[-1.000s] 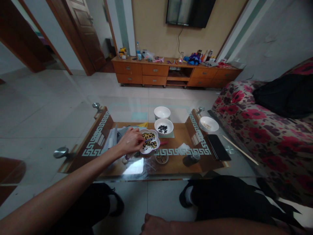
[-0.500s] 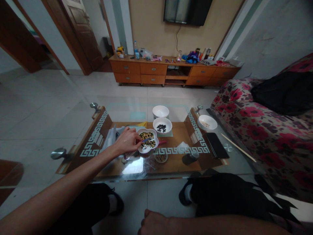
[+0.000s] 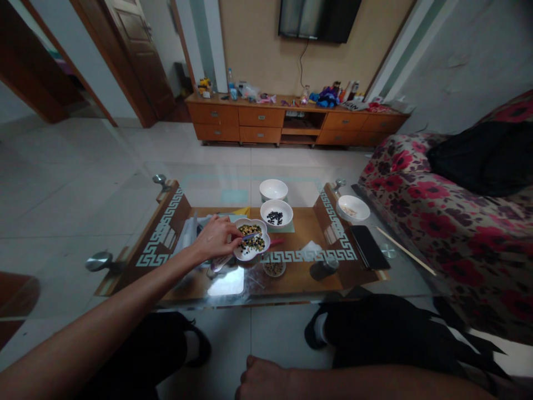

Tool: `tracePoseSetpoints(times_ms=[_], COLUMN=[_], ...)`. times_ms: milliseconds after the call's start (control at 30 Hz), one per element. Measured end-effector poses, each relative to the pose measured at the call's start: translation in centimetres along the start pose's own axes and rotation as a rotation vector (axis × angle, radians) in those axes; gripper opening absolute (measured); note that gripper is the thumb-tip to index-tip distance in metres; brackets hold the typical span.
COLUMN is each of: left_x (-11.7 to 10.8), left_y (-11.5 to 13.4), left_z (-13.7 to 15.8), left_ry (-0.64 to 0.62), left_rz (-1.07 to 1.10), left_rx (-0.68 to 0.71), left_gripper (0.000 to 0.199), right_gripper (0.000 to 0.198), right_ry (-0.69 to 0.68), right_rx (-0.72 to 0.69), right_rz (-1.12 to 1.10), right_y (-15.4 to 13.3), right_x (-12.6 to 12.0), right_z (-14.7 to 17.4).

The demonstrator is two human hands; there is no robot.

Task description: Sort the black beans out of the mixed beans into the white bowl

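Observation:
My left hand (image 3: 219,238) is closed around slim purple tweezers (image 3: 249,236), which reach over a white scalloped dish (image 3: 266,248). Mixed beans and seeds (image 3: 255,243), yellow, green and black, lie in that dish. Just behind it, a round white bowl (image 3: 288,220) contains black beans (image 3: 275,217). Another white bowl (image 3: 273,189) sits farther back, with nothing seen inside. Low in the picture, over the floor by my lap, my right hand (image 3: 263,380) rests in a loose fist, apart from the table, with nothing seen in it.
The glass table (image 3: 250,297) has a wooden shelf beneath. To the right are a white bowl (image 3: 363,205) with pale pieces, a black phone-like slab (image 3: 368,247) and a wooden stick (image 3: 406,251). A dark jar (image 3: 324,269) shows near the front. A flowered sofa (image 3: 437,194) stands right.
My left hand and the tweezers have shifted very slightly over the scalloped dish. My right hand and the bowls stay where they were.

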State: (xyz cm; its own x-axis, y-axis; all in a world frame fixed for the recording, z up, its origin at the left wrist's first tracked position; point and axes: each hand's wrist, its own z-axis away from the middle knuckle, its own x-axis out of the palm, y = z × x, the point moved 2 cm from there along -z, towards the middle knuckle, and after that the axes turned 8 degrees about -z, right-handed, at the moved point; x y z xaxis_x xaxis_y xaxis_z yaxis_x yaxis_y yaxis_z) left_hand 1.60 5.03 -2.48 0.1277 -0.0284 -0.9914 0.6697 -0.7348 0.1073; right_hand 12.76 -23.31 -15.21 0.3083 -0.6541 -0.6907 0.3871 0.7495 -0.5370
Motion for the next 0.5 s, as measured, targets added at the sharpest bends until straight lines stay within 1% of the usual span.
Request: tracePoseSetpoints(times_ms=[233, 300, 500], left_x=[-0.6, -0.7, -0.7], left_y=[0.4, 0.6, 1.0], left_z=[0.2, 0.2, 0.1], left_ry=[-0.018, -0.024, -0.048], left_rz=[-0.035, -0.041, -0.065], left_rx=[0.052, 0.054, 0.073], left_gripper=[0.02, 0.02, 0.019], right_gripper=[0.035, 0.038, 0.036], right_ry=[0.111, 0.131, 0.113], right_rx=[-0.001, -0.012, -0.017], right_rz=[0.036, 0.027, 0.003], right_y=[0.8, 0.9, 0.9], right_x=[2.3, 2.3, 1.6], right_z=[-1.2, -1.3, -1.1])
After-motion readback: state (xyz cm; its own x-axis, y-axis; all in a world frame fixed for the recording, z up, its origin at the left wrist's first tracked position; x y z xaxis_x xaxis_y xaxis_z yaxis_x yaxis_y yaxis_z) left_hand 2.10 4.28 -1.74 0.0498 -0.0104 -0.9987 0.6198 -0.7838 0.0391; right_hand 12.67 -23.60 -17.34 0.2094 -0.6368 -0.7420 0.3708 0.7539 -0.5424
